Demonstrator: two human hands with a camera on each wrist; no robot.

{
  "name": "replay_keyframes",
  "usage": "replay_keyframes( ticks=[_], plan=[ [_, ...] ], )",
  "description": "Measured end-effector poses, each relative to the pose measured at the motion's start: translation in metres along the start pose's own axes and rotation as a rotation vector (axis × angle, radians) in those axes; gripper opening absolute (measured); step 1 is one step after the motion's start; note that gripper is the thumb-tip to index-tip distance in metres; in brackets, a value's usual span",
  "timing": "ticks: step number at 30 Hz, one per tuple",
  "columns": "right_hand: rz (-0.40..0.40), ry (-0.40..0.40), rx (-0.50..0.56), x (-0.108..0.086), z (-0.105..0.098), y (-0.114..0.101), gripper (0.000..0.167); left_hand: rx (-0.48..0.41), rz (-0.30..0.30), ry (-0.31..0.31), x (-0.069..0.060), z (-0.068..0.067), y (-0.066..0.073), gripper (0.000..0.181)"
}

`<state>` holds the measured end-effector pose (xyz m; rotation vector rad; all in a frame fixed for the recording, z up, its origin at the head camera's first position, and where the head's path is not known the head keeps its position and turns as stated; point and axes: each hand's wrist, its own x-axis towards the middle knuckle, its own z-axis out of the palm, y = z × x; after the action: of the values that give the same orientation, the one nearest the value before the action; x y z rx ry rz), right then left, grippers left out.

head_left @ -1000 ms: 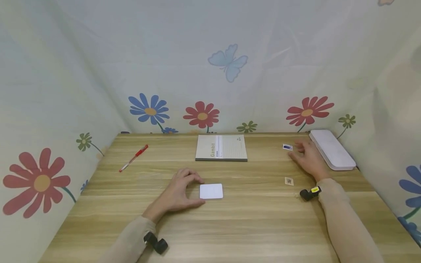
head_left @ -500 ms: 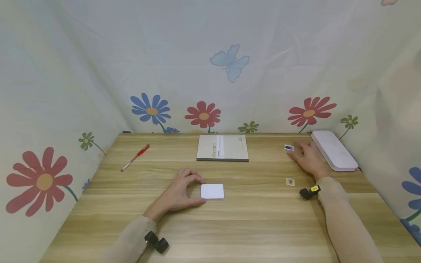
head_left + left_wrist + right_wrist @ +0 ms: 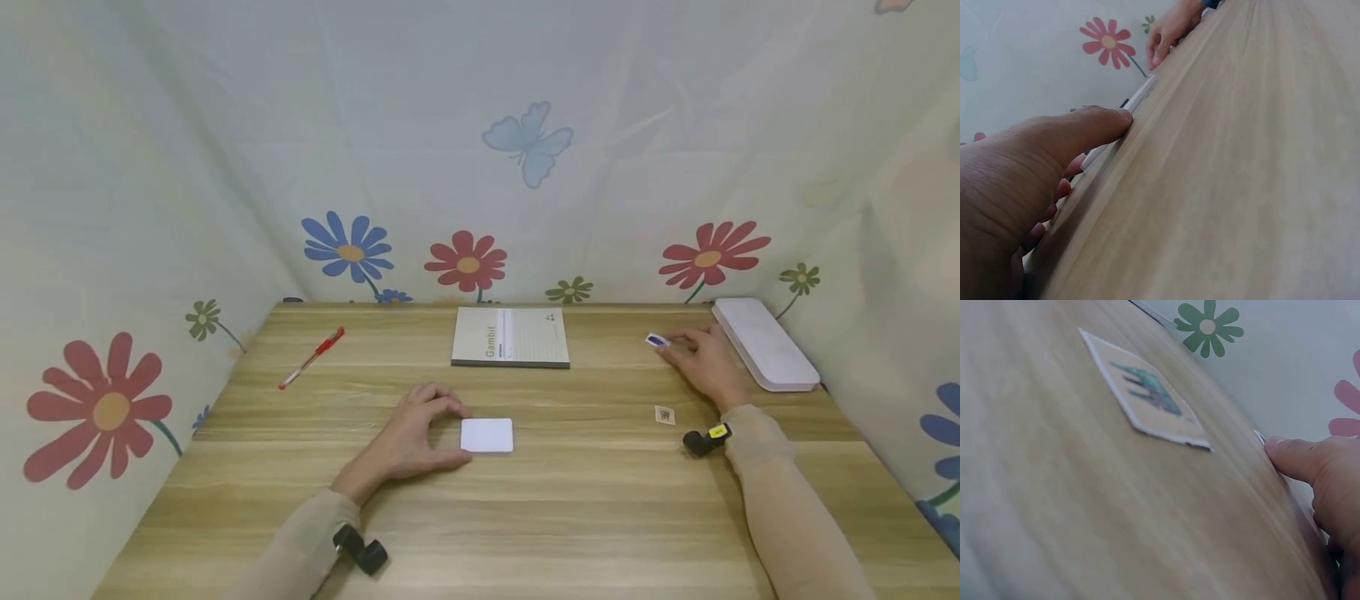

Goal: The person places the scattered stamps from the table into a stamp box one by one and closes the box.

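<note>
A small white card [image 3: 487,435] [image 3: 1141,95] lies on the wooden table. My left hand [image 3: 411,435] [image 3: 1029,165] grips its left side, thumb at the near corner and a finger at the far corner. Farther back on the right, my right hand [image 3: 707,364] [image 3: 1338,487] pinches a small stamp with a blue picture [image 3: 654,340], which is tilted. In the right wrist view only a sliver of that stamp [image 3: 1259,435] shows past the thumb. A beige stamp [image 3: 665,415] [image 3: 1147,394] lies nearer me, touched by neither hand.
A notebook [image 3: 525,337] lies at the back middle. On the back left is a red pen [image 3: 312,357]. A white case [image 3: 765,343] stands at the back right, just beyond my right hand. Flowered cloth [image 3: 420,150] hangs behind the table and at both sides.
The blue-picture stamp has turned and tilted between my right fingers; before, it lay flat beside them. My left hand keeps its place at the card. The whole view has shifted slightly.
</note>
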<state>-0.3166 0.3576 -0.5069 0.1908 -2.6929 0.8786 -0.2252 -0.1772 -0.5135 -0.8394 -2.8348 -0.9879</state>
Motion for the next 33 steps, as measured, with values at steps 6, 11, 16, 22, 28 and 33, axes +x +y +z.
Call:
replay_keyframes(
  ticks=[6,11,16,22,28,33],
  plan=[
    [-0.009,0.004,0.015,0.0,0.001,0.0013,0.03,-0.009,0.006,0.003,-0.0008,-0.0001,0.0005,0.053],
    [-0.032,-0.002,0.057,0.0003,0.0002,0.0013,0.029,-0.009,0.007,0.005,-0.0006,-0.0006,0.001,0.053],
    [-0.046,-0.012,0.099,0.0025,-0.0012,0.0022,0.028,-0.012,0.0,0.006,0.0003,-0.0014,0.0023,0.052],
    [-0.067,0.006,0.112,0.0027,-0.0012,0.0029,0.025,-0.01,-0.006,0.002,0.0002,-0.0019,0.004,0.052],
    [-0.043,0.023,0.116,0.0007,-0.0018,-0.0009,0.019,-0.008,-0.009,0.0,-0.0001,-0.0019,0.004,0.052],
    [0.029,0.024,0.299,0.0014,-0.0009,-0.0026,0.028,-0.014,-0.001,0.002,0.0003,-0.0015,0.0029,0.052]
  ],
)
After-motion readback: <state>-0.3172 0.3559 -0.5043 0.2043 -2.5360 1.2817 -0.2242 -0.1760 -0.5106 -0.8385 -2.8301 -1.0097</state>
